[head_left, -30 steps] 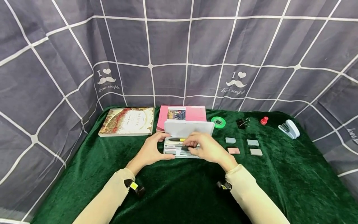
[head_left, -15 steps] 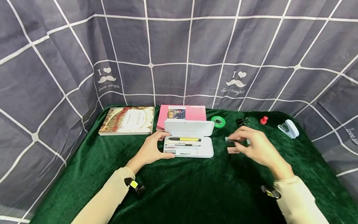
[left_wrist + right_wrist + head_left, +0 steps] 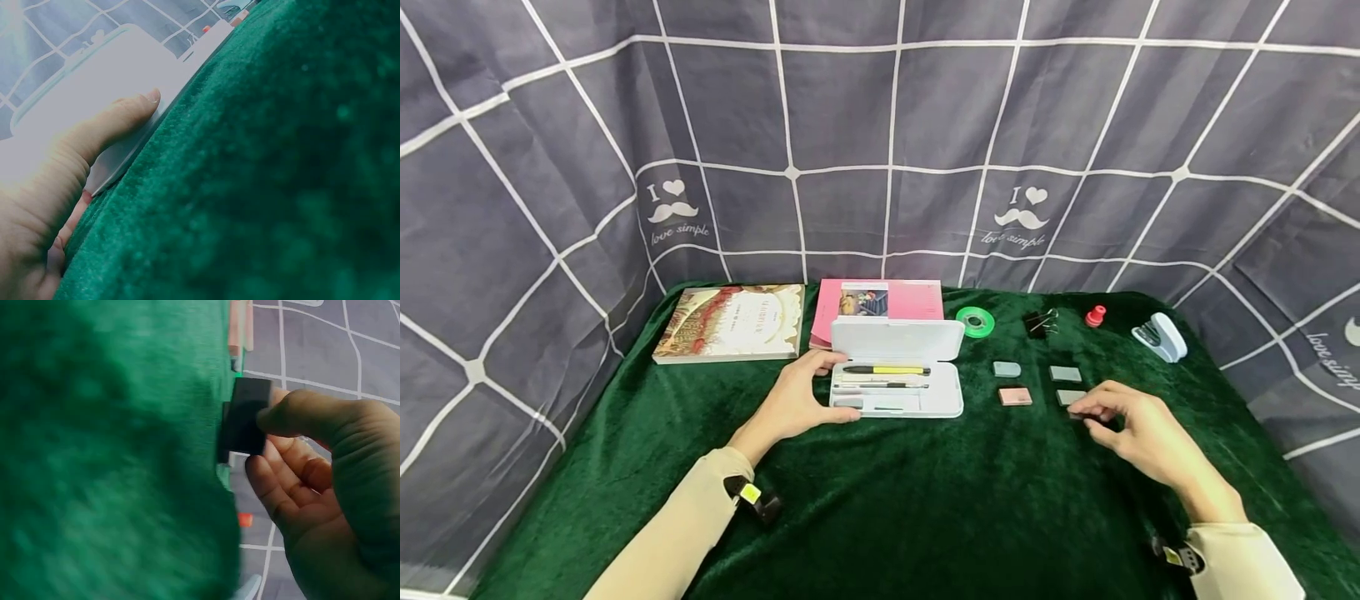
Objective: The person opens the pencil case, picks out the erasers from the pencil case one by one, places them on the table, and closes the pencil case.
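Note:
My left hand (image 3: 793, 398) grips the left end of an opened white pencil case (image 3: 951, 392), thumb along its front edge and fingers at the back corner. In the left wrist view the thumb (image 3: 119, 122) lies against the white plastic. Inside the case are a yellow-and-black pen (image 3: 891, 370) and slimmer pens or pencils. My right hand (image 3: 1150, 429) pinches a small black eraser (image 3: 249, 419) between thumb and fingers, low over the cloth. Just behind it is a grey eraser (image 3: 1067, 397); a blue-grey one (image 3: 1065, 374), a rounded one (image 3: 1007, 369) and a pink one (image 3: 1015, 397) lie near.
Behind the case is a pink book (image 3: 917, 296), with a patterned book (image 3: 730, 325) to its left. Along the back right lie green tape (image 3: 964, 327), a black binder clip (image 3: 1035, 325), a small red object (image 3: 1095, 316) and a white stapler-like tool (image 3: 1167, 340). Green velvet (image 3: 887, 500) covers the table.
My right hand has lifted the black eraser out of the pencil case and carried it right, beside the grey eraser. My left hand has stayed on the case.

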Tool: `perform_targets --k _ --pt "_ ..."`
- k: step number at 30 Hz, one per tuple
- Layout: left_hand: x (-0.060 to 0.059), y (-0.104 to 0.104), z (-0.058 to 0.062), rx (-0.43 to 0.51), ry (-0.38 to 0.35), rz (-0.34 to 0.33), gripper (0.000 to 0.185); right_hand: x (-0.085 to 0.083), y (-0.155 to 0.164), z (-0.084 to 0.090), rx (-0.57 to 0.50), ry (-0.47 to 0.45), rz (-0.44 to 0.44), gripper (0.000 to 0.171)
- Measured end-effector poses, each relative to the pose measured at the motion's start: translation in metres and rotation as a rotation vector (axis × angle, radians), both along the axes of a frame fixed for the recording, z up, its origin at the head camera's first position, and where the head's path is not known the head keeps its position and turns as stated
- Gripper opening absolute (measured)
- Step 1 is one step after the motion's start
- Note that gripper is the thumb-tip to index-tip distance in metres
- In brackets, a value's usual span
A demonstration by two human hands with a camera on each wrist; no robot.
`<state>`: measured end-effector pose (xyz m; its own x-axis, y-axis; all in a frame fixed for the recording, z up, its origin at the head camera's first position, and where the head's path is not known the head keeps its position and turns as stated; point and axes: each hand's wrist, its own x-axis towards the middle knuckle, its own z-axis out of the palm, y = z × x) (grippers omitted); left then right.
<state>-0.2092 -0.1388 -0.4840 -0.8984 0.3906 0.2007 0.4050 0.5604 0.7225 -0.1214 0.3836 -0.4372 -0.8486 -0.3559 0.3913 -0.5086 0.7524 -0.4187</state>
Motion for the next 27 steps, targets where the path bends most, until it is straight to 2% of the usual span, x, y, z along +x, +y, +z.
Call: perform_targets --k 7,14,20,27 --pt "0.0 0.0 0.0 0.005 -0.007 -0.006 0.09 0.004 0.005 -0.005 0.004 -0.15 0.004 0.036" --pt "0.0 0.0 0.0 0.013 -0.01 -0.006 0.089 0.004 0.007 -0.006 0.021 -0.124 0.004 0.038" --pt "0.0 0.0 0.0 0.009 -0.01 0.002 0.089 0.002 0.008 -0.004 0.034 -0.143 0.006 0.037" --pt "0.0 -0.001 -0.001 0.003 -0.004 0.004 0.089 -0.003 0.002 0.011 0.012 -0.112 0.034 0.047"
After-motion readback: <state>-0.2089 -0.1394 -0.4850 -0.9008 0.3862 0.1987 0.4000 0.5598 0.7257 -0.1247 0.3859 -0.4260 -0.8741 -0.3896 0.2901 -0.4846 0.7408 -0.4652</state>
